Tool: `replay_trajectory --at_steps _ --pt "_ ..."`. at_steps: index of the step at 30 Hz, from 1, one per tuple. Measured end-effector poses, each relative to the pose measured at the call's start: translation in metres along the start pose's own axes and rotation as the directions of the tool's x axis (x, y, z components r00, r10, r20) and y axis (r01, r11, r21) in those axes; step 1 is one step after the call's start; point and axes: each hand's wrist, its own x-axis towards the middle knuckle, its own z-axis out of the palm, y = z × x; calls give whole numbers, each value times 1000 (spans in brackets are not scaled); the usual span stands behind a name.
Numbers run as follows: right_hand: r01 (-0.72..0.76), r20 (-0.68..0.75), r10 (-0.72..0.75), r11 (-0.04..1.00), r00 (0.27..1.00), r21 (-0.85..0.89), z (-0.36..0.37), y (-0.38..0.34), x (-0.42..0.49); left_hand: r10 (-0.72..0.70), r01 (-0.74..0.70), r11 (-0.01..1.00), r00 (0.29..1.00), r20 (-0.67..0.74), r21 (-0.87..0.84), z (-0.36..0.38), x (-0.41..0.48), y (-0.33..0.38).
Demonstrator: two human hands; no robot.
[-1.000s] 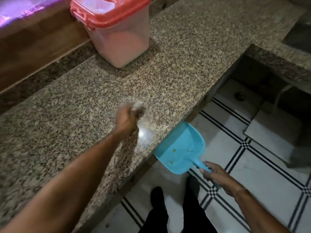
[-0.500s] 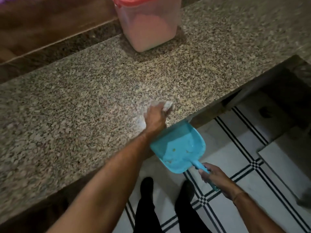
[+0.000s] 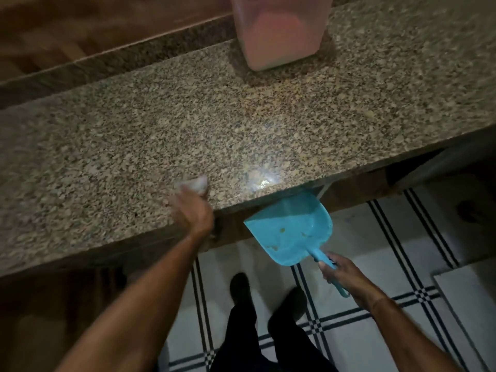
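Observation:
My left hand point(image 3: 192, 210) grips a small pale cloth point(image 3: 197, 183) and rests on the speckled granite counter point(image 3: 134, 146) near its front edge. My right hand point(image 3: 346, 277) holds the handle of a blue dustpan point(image 3: 290, 229), whose open mouth sits just under the counter edge. A few yellowish crumbs lie in the pan. Some pale crumbs point(image 3: 264, 182) lie on the counter right above the pan, in a bright spot of light.
A pink translucent container point(image 3: 279, 30) stands at the back of the counter. A wooden ledge point(image 3: 67, 41) runs behind it at upper left. Below is a white tiled floor point(image 3: 375, 237) with black stripes, my dark shoes point(image 3: 241, 291), and dark space under the counter.
My left hand with the cloth has swept along the counter toward the front edge, then drawn back left of the dustpan. The view has shifted toward the counter; the dustpan stays under the edge.

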Motion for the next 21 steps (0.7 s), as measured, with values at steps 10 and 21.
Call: replay_trajectory --at_steps 10,21 --pt "17 73 -14 999 997 -40 13 8 13 142 -100 948 983 120 -301 30 -41 121" --pt "59 50 -60 998 997 12 -2 0 15 166 -167 982 986 23 90 -1 13 28"
